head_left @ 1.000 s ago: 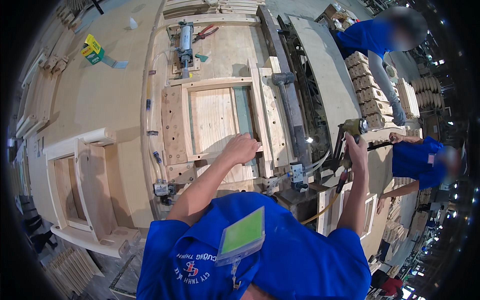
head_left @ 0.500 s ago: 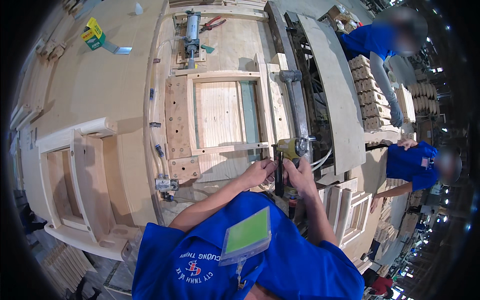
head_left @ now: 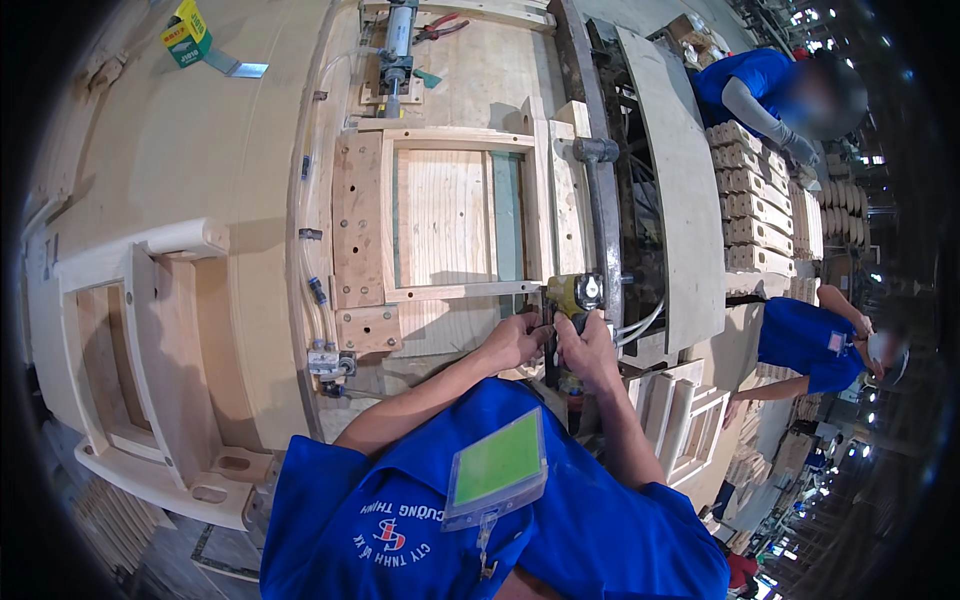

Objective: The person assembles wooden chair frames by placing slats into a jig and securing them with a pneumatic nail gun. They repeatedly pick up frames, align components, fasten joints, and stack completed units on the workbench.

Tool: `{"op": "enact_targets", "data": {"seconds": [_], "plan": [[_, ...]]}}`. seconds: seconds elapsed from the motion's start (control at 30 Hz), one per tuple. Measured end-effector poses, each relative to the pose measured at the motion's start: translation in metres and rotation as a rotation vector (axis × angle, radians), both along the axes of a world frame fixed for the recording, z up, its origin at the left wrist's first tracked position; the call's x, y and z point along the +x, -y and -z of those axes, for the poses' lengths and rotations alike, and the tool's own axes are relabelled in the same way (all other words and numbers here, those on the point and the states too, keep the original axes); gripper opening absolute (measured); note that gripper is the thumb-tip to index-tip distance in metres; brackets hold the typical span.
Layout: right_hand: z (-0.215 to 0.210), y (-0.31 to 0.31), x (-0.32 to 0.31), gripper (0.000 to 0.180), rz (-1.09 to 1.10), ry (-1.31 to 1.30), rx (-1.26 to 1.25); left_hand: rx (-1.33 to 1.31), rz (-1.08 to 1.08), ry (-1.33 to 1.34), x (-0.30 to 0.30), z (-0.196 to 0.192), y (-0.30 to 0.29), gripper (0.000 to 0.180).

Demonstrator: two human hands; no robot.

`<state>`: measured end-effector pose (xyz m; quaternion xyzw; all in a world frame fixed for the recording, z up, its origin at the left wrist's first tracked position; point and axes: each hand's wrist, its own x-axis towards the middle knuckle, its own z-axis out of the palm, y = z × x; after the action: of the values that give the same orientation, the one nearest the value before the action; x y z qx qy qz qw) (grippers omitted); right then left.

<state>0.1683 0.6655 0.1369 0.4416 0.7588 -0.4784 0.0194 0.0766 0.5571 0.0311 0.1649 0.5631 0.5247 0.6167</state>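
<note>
A yellow-green and black nail gun (head_left: pixel 574 294) is at the near right corner of a light wooden frame (head_left: pixel 460 291), which lies in the jig. My right hand (head_left: pixel 588 352) is wrapped round the nail gun's body. Beside it, my left hand (head_left: pixel 516 342) is closed, its fingertips pinched at the gun's dark magazine; whether they hold a small piece there I cannot make out. The gun's nose is close to the frame's corner, but I cannot tell if it touches.
An air cylinder (head_left: pixel 398 40) and red-handled pliers (head_left: pixel 441 27) lie beyond the frame. A steel clamp bar (head_left: pixel 607 220) runs along the right. An assembled wooden piece (head_left: pixel 150 370) stands at the left. A green-yellow box (head_left: pixel 186 36) is far left. Two co-workers in blue are at the right.
The view has shifted slightly. My hands stay together at the nail gun, which is tilted a little differently. The far co-worker's gloved hand has drawn back from the stacked wood parts.
</note>
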Motion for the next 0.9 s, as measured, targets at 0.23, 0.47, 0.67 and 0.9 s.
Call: {"op": "enact_targets", "data": {"seconds": [0.23,0.47,0.67,0.9], "plan": [[-0.006,0.004,-0.004,0.032,0.064,0.045,-0.077,0.042,0.015,-0.039,-0.002,0.008,0.0,0.031],[-0.008,0.008,-0.006,0.033,0.093,0.09,-0.082,0.021,0.024,-0.144,0.0,0.012,-0.003,0.029],[0.004,0.006,-0.002,0.031,0.045,0.027,-0.004,0.02,-0.003,-0.058,0.004,0.023,-0.005,0.034],[0.004,-0.001,-0.002,0.025,0.072,0.012,-0.03,0.074,-0.005,-0.089,0.004,0.026,-0.007,0.035]]}}
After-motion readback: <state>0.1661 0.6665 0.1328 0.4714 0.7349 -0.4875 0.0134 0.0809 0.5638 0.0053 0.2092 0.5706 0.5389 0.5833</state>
